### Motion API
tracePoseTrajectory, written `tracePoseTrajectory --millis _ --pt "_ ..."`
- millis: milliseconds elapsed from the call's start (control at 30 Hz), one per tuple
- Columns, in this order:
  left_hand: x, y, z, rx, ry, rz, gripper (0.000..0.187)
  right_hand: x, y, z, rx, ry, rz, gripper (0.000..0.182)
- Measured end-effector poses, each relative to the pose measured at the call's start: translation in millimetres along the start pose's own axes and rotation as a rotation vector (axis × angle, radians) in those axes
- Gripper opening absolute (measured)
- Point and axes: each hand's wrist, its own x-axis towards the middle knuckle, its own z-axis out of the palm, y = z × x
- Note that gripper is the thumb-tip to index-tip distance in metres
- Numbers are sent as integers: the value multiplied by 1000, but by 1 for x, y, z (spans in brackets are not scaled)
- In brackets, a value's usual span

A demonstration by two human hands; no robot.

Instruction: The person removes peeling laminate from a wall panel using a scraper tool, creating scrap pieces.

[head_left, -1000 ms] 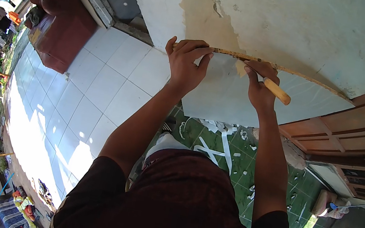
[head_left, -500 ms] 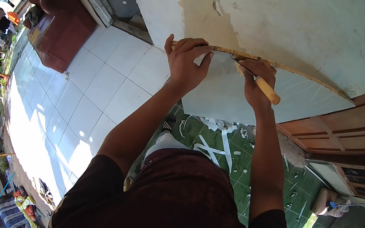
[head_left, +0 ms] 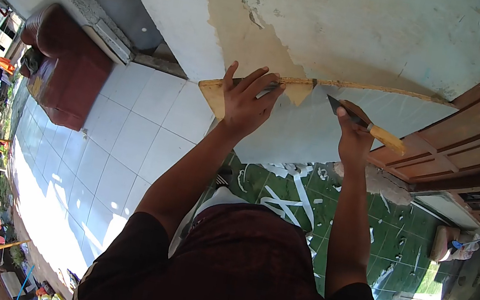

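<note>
A long board (head_left: 335, 119) with a pale face and a rough brown edge stands in front of me against the wall. My left hand (head_left: 248, 101) rests over the board's top edge near its left end, fingers apart and bent; something dark shows under the fingers. To the right, my right hand (head_left: 354, 135) is closed on a knife (head_left: 387, 139) with a dark blade and a yellow wooden handle. The blade points up and left, just below the edge. A bare brown patch (head_left: 300, 92) shows on the board between my hands.
White strips and scraps (head_left: 301, 202) lie on the green tiled floor (head_left: 253, 181) below. A reddish-brown sofa (head_left: 76, 79) stands at the left on white tiles. Wooden panelled doors (head_left: 470, 136) are at the right, beside a worn wall (head_left: 364, 30).
My right hand has moved right with the knife, away from the board's edge. The view has shifted, and the board's left end now shows past my left hand.
</note>
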Motion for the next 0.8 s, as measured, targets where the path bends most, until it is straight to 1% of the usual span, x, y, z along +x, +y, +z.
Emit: tracePoseTrajectory --millis 100,167,267,367,400,467,567,600,700,800 --pt "0 0 -3 18 -31 9 22 -26 33 -22 47 60 61 24" --pt "0 1 0 9 -1 1 21 -48 61 -36 42 112 121 24" --pt "-1 4 4 -16 8 -41 18 -85 83 -51 -75 130 243 25" --pt "-3 4 6 -52 -21 -75 13 -121 96 -62 -239 48 334 28" --pt "-4 3 5 -65 -35 -82 12 -133 105 -64 -233 54 344 27" --pt "-7 -3 -3 -94 -126 -26 10 -155 123 -66 -221 66 363 25" --pt "-16 -15 -15 -107 -256 37 8 -174 118 -57 -252 35 413 23" --pt "-18 -18 -19 -106 -297 54 7 -178 122 -55 -314 6 423 22" --pt "-19 -25 -29 -147 -419 129 5 -180 128 -41 -203 -42 404 22" --pt "-14 -31 -44 -132 -593 219 7 -174 121 -27 -189 -71 408 21"
